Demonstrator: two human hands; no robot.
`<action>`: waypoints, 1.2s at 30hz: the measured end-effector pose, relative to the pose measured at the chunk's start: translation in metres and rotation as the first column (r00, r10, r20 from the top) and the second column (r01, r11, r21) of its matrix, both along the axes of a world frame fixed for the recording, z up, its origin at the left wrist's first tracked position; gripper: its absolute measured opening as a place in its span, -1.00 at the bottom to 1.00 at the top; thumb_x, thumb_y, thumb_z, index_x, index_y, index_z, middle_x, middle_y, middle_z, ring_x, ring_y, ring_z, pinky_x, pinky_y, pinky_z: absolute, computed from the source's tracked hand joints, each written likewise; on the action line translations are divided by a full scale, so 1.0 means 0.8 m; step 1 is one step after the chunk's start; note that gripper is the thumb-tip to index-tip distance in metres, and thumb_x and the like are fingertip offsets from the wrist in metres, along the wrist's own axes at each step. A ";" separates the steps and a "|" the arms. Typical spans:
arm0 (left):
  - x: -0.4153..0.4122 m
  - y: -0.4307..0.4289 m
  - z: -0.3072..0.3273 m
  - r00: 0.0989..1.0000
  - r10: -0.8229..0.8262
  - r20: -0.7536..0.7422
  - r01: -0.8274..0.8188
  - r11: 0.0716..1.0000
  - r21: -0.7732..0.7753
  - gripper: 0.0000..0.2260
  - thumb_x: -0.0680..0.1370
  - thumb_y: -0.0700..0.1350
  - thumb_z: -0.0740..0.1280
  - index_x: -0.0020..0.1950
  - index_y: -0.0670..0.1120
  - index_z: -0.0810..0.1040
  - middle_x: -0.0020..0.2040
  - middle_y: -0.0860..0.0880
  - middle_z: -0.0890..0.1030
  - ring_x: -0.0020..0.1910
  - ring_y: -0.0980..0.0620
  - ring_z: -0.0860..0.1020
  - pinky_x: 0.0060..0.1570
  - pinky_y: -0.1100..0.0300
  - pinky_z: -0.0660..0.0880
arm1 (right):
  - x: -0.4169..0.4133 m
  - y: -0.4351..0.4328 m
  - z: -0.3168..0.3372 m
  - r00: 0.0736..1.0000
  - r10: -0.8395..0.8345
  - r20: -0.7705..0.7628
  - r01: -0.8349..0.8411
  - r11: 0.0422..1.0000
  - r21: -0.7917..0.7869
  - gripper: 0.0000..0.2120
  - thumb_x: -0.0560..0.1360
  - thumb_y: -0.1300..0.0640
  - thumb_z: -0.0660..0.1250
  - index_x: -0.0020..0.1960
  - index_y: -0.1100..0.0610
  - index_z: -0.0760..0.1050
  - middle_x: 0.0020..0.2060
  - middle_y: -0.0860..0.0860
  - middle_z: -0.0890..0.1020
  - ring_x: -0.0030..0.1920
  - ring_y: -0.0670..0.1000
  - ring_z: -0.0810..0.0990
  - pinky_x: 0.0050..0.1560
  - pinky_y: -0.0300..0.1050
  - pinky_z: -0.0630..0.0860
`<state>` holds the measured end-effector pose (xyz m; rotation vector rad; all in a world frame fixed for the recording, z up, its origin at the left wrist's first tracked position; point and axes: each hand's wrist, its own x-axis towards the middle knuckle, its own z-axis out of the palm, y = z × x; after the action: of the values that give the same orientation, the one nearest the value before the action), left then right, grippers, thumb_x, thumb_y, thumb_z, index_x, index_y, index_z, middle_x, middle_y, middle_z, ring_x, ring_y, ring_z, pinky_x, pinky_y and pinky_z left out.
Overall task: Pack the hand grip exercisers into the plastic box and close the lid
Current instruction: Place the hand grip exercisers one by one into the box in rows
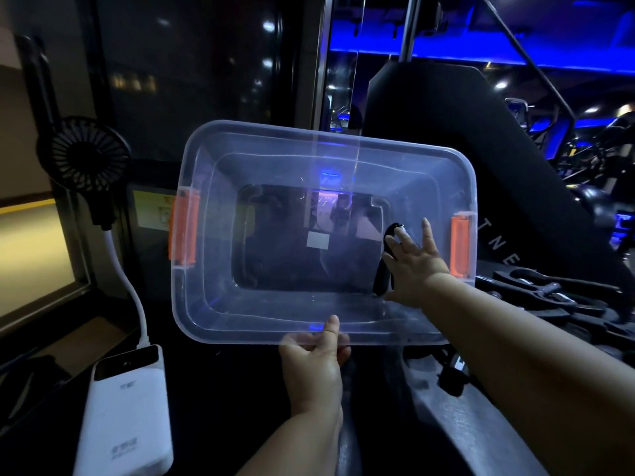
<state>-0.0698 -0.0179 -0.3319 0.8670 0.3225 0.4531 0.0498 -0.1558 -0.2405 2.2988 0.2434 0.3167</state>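
Head view: my left grip [314, 364] pinches the near rim of the clear plastic box [240, 333]; my right grip [415, 266], fingers spread, touches a black hand grip exerciser [381, 280] inside.

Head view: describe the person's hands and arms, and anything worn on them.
The left hand and right hand are bare: no gloves, rings or watch show. The left forearm and right forearm are bare too, with no sleeve, band or marking in the frame. The light is dim, so fine detail is uncertain.
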 end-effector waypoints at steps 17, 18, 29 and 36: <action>0.000 0.000 -0.001 1.000 0.006 -0.012 -0.005 0.996 0.094 -0.75 0.49 -0.11 0.42 -0.07 -0.18 0.37 -0.41 -0.08 0.64 -0.37 0.07 0.65 -0.39 0.26 0.56 | -0.073 -0.026 -0.015 0.970 0.177 0.169 -0.234 0.872 0.430 -0.37 0.55 -0.23 0.05 0.53 0.04 0.13 0.56 0.05 0.02 0.54 0.05 -0.23 0.43 0.24 -0.38; -0.001 0.000 -0.001 1.000 0.006 -0.006 -0.006 0.994 0.105 -0.75 0.49 -0.11 0.42 -0.09 -0.17 0.36 -0.42 -0.08 0.64 -0.37 0.06 0.65 -0.39 0.25 0.56 | -0.082 -0.028 -0.015 0.966 0.179 0.187 -0.247 0.855 0.455 -0.39 0.56 -0.23 0.06 0.53 0.02 0.16 0.55 0.04 0.07 0.55 0.05 -0.19 0.46 0.20 -0.33; -0.006 -0.002 0.003 1.000 -0.007 -0.004 0.007 0.989 0.150 -0.74 0.51 -0.10 0.40 -0.01 -0.16 0.35 -0.35 -0.10 0.62 -0.37 0.08 0.62 -0.37 0.24 0.56 | -0.146 -0.125 -0.054 0.843 -0.141 0.519 -0.383 0.522 0.763 -0.71 0.52 -0.03 0.28 0.20 0.02 0.54 0.17 0.06 0.56 0.29 0.16 0.38 0.26 0.15 0.27; -0.006 -0.001 0.002 1.000 0.002 -0.022 0.002 0.984 0.179 -0.75 0.50 -0.07 0.41 -0.03 -0.13 0.37 -0.35 -0.06 0.64 -0.39 0.11 0.63 -0.37 0.24 0.55 | -0.145 -0.168 -0.074 0.877 -0.436 0.200 0.042 0.485 0.874 -0.52 0.46 -0.32 0.19 0.24 -0.08 0.47 0.29 0.05 0.41 0.36 0.13 0.22 0.38 0.27 0.05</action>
<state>-0.0744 -0.0190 -0.3305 1.0476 0.3050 0.4784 -0.0658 -0.2902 -0.2993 3.0976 -0.6253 0.9197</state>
